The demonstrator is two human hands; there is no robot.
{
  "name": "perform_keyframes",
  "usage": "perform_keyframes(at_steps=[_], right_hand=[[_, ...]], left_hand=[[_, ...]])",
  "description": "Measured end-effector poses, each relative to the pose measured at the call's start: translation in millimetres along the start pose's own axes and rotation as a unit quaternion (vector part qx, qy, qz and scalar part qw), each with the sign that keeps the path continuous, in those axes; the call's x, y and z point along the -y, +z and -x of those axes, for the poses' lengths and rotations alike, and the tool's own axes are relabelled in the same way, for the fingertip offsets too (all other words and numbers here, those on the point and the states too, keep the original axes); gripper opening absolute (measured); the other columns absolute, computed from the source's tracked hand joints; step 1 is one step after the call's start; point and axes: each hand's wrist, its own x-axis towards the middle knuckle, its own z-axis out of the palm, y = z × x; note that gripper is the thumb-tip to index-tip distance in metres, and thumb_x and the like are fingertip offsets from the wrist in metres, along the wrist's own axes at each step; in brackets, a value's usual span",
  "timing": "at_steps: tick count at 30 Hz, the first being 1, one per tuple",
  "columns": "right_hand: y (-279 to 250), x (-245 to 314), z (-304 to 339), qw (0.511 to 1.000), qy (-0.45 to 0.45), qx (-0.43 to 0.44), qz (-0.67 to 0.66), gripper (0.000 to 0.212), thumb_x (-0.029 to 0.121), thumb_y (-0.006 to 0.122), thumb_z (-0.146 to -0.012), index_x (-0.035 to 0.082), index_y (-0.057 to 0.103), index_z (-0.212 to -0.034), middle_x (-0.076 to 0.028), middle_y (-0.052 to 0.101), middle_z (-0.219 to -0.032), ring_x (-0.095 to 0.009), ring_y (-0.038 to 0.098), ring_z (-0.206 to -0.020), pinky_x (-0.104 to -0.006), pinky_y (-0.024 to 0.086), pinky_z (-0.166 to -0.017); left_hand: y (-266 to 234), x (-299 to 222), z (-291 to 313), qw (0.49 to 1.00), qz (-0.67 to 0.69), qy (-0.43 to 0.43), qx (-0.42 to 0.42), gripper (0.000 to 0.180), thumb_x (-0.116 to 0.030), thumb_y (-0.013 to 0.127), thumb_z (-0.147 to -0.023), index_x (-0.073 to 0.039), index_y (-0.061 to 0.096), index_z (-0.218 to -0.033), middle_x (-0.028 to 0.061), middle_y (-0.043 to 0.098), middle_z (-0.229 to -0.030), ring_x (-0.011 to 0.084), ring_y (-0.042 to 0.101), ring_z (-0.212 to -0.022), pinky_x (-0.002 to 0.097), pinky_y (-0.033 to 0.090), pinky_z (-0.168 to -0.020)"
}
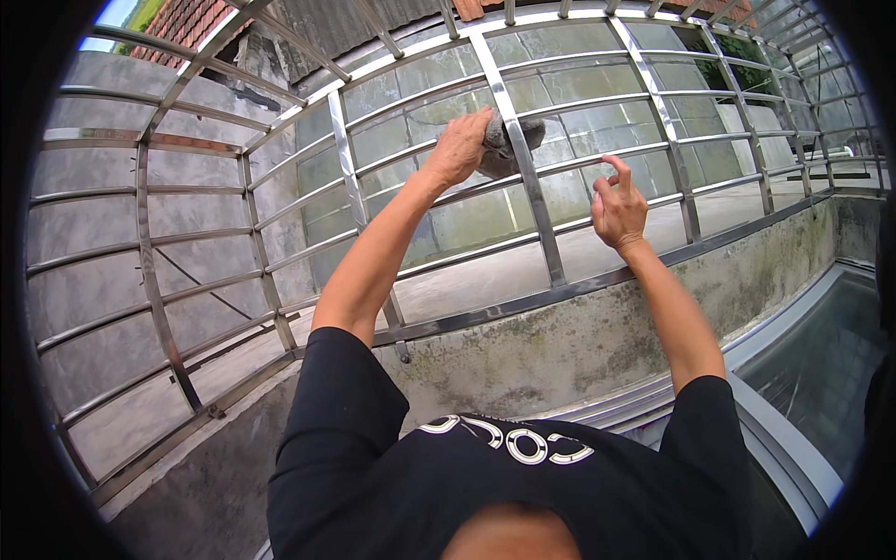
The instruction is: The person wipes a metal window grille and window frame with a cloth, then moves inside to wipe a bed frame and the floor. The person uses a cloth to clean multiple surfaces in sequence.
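Note:
My left hand [459, 147] is closed on a grey cloth [497, 161], up on the metal grille. The cloth bunches around an upright bar [528, 187] and shows on both sides of it. To the right, my right hand [620, 205] is raised in front of the grille with nothing visible in it. Its fingers are loosely bent and apart, and the index fingertip meets a horizontal bar [644, 150]. The fingers of my left hand are partly hidden by the cloth.
The shiny grille stands on a stained concrete ledge [560, 341] and turns a corner at the left. Beyond it are a grey wall [201, 219], greenish panels [476, 224] and a tiled roof [187, 26]. A sliding window frame [779, 439] lies at the lower right.

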Motion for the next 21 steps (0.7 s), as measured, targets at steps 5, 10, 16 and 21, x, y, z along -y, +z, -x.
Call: perform_keyframes(at_steps=[5, 10, 16, 21], right_hand=[[0, -5, 4, 1.0, 0.01, 0.009, 0.021, 0.012, 0.016, 0.055, -0.073, 0.009, 0.057, -0.082, -0.004, 0.047, -0.128, -0.018, 0.059, -0.076, -0.0365, 0.051, -0.062], [1, -5, 5, 1.0, 0.012, -0.001, 0.021, 0.011, 0.016, 0.056, -0.073, 0.01, 0.057, -0.082, -0.003, 0.048, -0.127, -0.018, 0.059, -0.075, -0.0363, 0.051, -0.062], [4, -3, 4, 1.0, 0.004, -0.003, 0.029, 0.01, 0.016, 0.057, -0.074, 0.01, 0.058, -0.082, -0.002, 0.048, -0.126, -0.017, 0.06, -0.072, -0.0354, 0.051, -0.062], [4, -3, 5, 1.0, 0.002, -0.007, 0.026, 0.01, 0.016, 0.057, -0.074, 0.011, 0.06, -0.082, -0.002, 0.049, -0.126, -0.016, 0.061, -0.072, -0.0342, 0.051, -0.059]], left_hand=[[-37, -32, 46, 0.967, 0.246, -0.058, 0.032, 0.046, -0.004, 0.056, -0.088, -0.006, 0.053, -0.134, 0.0162, 0.051, -0.139, 0.0287, 0.041, -0.136, 0.0365, 0.034, -0.111], [-50, -62, 82, 0.967, 0.224, -0.033, 0.114, 0.057, -0.008, 0.062, -0.081, -0.012, 0.051, -0.137, 0.0175, 0.04, -0.147, 0.0341, 0.037, -0.137, 0.0399, 0.031, -0.113], [-24, -34, 60, 0.961, 0.191, -0.062, 0.189, 0.104, -0.021, 0.067, -0.062, 0.001, 0.016, -0.15, 0.024, 0.036, -0.147, 0.0349, 0.037, -0.136, 0.0367, 0.027, -0.114], [-6, -22, 36, 0.981, 0.088, -0.001, 0.174, 0.056, -0.027, 0.065, -0.083, 0.005, 0.05, -0.126, 0.024, 0.057, -0.12, 0.0364, 0.055, -0.114, 0.0412, 0.044, -0.096]])
